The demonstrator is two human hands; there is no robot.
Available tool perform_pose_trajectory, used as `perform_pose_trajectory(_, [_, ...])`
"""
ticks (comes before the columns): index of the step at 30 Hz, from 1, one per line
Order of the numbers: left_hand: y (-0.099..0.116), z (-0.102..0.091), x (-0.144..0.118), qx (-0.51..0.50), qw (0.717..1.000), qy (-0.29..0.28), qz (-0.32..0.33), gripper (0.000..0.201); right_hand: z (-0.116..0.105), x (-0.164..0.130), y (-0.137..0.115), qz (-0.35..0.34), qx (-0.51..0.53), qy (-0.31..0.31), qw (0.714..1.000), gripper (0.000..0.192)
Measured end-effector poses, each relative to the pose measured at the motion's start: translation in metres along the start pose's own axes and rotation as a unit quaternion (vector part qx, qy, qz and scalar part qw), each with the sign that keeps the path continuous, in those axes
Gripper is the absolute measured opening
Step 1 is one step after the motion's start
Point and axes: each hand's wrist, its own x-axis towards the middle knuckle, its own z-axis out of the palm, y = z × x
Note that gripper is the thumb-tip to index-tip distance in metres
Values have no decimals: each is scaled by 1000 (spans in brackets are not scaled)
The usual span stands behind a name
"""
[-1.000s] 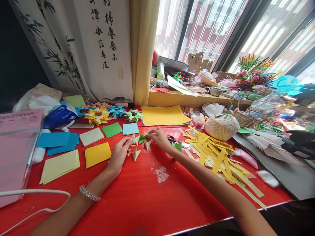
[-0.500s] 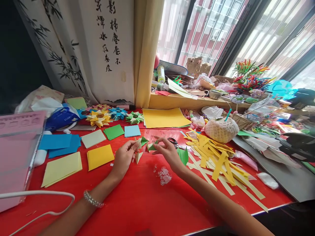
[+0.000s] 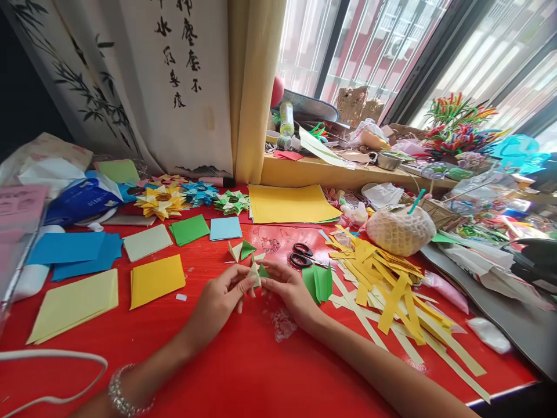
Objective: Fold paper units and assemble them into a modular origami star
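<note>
My left hand [image 3: 226, 290] pinches a cream folded paper piece [image 3: 255, 276] between thumb and fingers. Close against it, my right hand [image 3: 289, 288] grips a green folded paper piece [image 3: 263, 271]; whether the two pieces interlock I cannot tell, as the fingers cover part of them. Just beyond my fingertips, another cream-and-green folded paper piece [image 3: 242, 251] stands on the red table [image 3: 209, 371]. Green paper pieces [image 3: 317, 283] lie right of my right hand, beside black-handled scissors [image 3: 301, 255]. A small crumpled clear plastic piece [image 3: 282, 324] rests below my right palm.
Stacks of blue [image 3: 72, 249], yellow [image 3: 157, 280] and cream paper [image 3: 73, 307] lie to the left. Finished folded paper stars [image 3: 161, 201] sit at the back. Yellow paper strips [image 3: 391, 290] and a foam-netted object with a straw [image 3: 400, 229] are at right. A white cable [image 3: 65, 355] curls front left.
My hands have come together, with the cream and green pieces now close. A cream-and-green folded piece now stands beyond my hands. The view has shifted slightly.
</note>
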Motion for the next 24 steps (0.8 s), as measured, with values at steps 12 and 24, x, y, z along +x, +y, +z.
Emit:
perform_pose_trajectory(12, [-8, -3, 12, -90, 994, -31, -53, 19, -2, 0, -4, -14, 81, 45, 996, 24])
perform_pose_trajectory(24, [-7, -11, 15, 10, 999, -49, 15, 14, -2, -4, -1, -60, -12, -3, 998, 15])
